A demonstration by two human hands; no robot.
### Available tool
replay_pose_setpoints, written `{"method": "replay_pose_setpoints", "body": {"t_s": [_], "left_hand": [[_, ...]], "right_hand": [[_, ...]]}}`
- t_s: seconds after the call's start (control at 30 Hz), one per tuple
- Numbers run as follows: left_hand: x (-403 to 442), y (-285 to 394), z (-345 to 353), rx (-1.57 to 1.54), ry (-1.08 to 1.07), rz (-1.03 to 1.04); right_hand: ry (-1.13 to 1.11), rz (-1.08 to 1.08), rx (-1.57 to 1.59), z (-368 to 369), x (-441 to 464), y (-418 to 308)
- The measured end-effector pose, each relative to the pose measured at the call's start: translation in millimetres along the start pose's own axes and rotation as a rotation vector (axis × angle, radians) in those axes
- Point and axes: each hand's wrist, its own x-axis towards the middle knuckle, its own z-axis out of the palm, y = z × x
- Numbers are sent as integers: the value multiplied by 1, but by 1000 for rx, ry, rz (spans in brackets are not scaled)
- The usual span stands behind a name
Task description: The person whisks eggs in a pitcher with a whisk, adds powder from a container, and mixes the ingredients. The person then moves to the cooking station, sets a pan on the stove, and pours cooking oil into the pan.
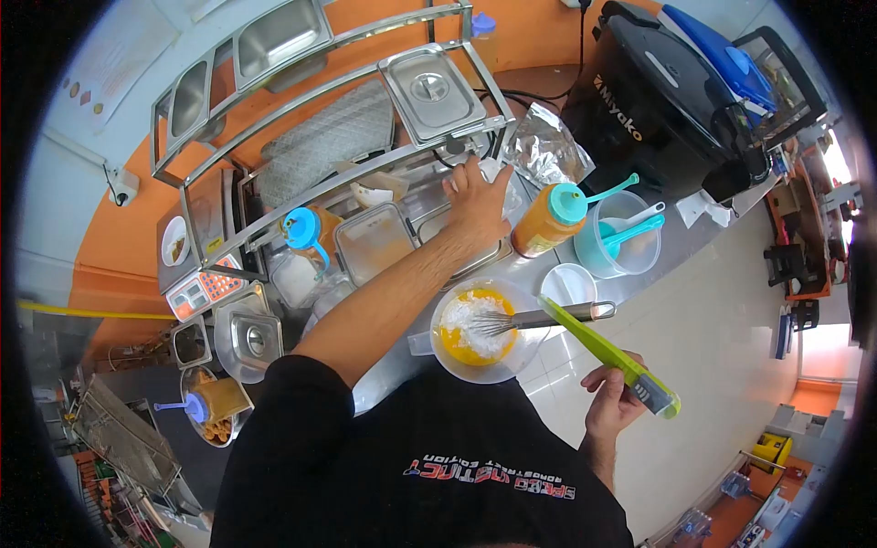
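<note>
Diagonally, the long green utensil [598, 347] points its narrow end forward and left, over the whisk [539, 318] handle beside the jug [487, 374], with its display end back and right, pinched between thumb and fingers of the right hand [612, 404]. The whisk lies nearly crosswise, wires leftward in white powder [464, 313] and yellow liquid [464, 352]. Meanwhile the left hand [477, 203] reaches forward, fingers spread near the squeeze bottle [548, 222]; whether it grips anything, I cannot tell.

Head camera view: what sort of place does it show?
Probably a commercial kitchen or food stall: steel pans, squeeze bottles with orange contents, and a whisk in a bowl of yellow and white ingredients.
</note>
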Motion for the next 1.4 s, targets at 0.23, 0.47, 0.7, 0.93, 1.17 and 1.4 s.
{"method": "replay_pose_setpoints", "body": {"t_s": [0.23, 0.47, 0.7, 0.93, 1.17, 1.4], "left_hand": [[32, 1, 46, -235, -199, -300], [46, -20, 95, -205, -92, -148], [45, -16, 87, -218, -153, -40], [-10, 38, -37, 34, -203, 123], [-123, -17, -226, 95, -526, 193], [-181, -94, -142, 483, -1174, -260]], "right_hand": [[-58, 79, 23, -5, -4, 4], [-73, 110, 24, -2, -9, 9], [-38, 87, 12, 5, -7, 7], [-58, 80, -6, 7, -11, 9], [-109, 78, 2, 2, -11, 15], [-141, 80, -32, 17, -8, 9]]}}
